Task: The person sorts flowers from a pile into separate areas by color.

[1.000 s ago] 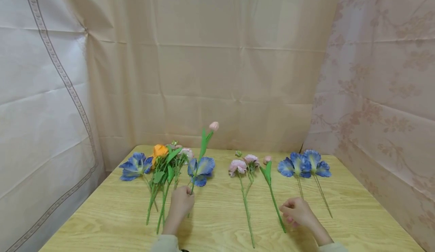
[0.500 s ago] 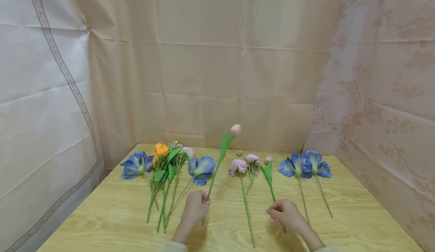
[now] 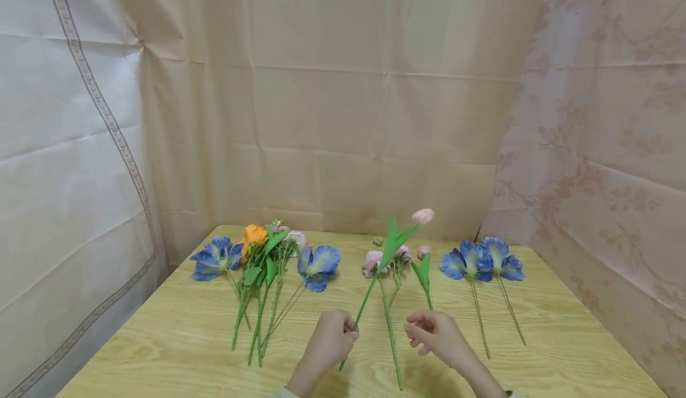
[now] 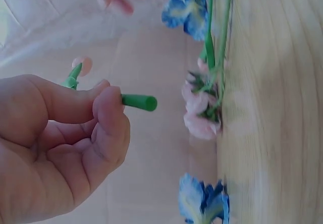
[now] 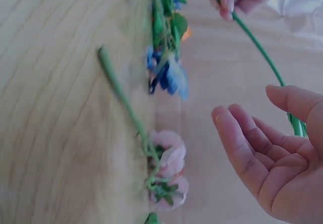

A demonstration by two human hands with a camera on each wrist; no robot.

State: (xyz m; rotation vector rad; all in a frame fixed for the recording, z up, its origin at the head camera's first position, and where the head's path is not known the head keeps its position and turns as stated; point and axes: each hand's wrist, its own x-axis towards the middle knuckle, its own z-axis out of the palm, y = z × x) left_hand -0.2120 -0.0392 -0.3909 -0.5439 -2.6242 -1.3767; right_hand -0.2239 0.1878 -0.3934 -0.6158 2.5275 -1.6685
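Now lifted tulip (image 3: 388, 257) farther right

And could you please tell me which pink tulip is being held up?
The upper tulip, pinched by the left grip and raised off the table; the lower tulip, partly behind the right grip, lies on it.

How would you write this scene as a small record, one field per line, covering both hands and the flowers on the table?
Left hand: pinches a tilted pink tulip by its stem
Right hand: holds nothing
Left, head view: orange flower in a mixed bunch, blue flower on each side
Middle: pale pink flowers, partly behind the held tulip
Beside them: second tulip, partly hidden by right hand
Right: two blue flowers
Surface: wood-grain table
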